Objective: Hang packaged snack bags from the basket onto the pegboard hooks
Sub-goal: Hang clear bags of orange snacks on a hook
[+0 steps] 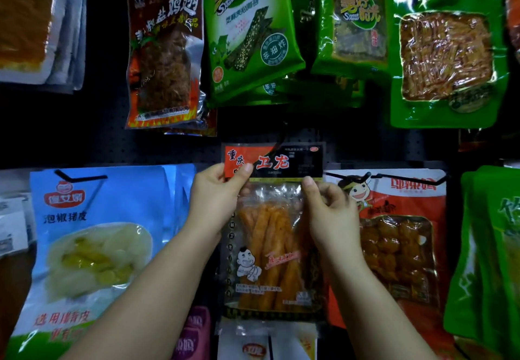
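- a dark pegboard (pixel 107 146) fills the background, dotted with small holes and crowded with hanging snack packs.
- lower left hangs a big blue bag (pixel 92 236) with pale yellow-white pieces showing through its window; a black hook (pixel 80 176) sticks out over its top edge.
- upper right hangs a green bag (pixel 447 50) with a window of brown strips.
- top centre are two green seaweed packs (pixel 253 33), overlapping others behind them.
- left of those hangs a brown-red bag (pixel 166 56) with flame print along the bottom.
- lower right is a red bag (pixel 394 236) with a cartoon face and round brown pieces, just beside the right hand.
- far right edge shows more green bags (pixel 489 261), partly cut off.
- top left corner holds a stack of white-edged orange packs (pixel 33 22), blurred.
- centre, held flat against the board, is the stick bag (pixel 270 236): red-and-black header, clear body full of orange sticks, a cartoon figure at lower left.
- its header sits at a thin hook (pixel 281 141); whether the hook is through the hole cannot be told.
- the left hand (pixel 216 199) pinches the header's left corner, thumb on the front.
- the right hand (pixel 329 210) pinches the bag just under the header's right side, the other fingers curled.
- below the bag, white and pink packs (pixel 253 342) show, cropped by the frame.
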Action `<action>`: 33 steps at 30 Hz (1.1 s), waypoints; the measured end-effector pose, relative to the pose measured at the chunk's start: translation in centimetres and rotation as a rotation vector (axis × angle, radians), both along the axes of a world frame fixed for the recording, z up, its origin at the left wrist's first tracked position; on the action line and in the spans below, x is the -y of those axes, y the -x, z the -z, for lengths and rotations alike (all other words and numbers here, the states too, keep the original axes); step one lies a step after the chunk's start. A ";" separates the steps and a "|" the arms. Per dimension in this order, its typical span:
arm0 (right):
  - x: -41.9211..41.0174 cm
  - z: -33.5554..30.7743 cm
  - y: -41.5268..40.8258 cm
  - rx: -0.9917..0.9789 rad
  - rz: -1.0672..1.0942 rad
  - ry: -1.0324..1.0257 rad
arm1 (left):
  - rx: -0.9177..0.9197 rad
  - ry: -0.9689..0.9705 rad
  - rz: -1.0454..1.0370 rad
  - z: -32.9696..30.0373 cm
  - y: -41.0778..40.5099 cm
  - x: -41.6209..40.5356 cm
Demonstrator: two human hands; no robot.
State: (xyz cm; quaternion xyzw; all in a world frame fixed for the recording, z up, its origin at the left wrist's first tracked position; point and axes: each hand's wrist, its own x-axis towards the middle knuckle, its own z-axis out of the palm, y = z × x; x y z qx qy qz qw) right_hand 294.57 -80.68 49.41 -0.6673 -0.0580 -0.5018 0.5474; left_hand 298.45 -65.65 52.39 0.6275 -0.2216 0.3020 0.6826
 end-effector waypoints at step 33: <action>-0.3 11.1 -3.9 -0.312 -0.185 -0.154 | -0.302 0.084 -0.031 13.8 -2.7 -0.2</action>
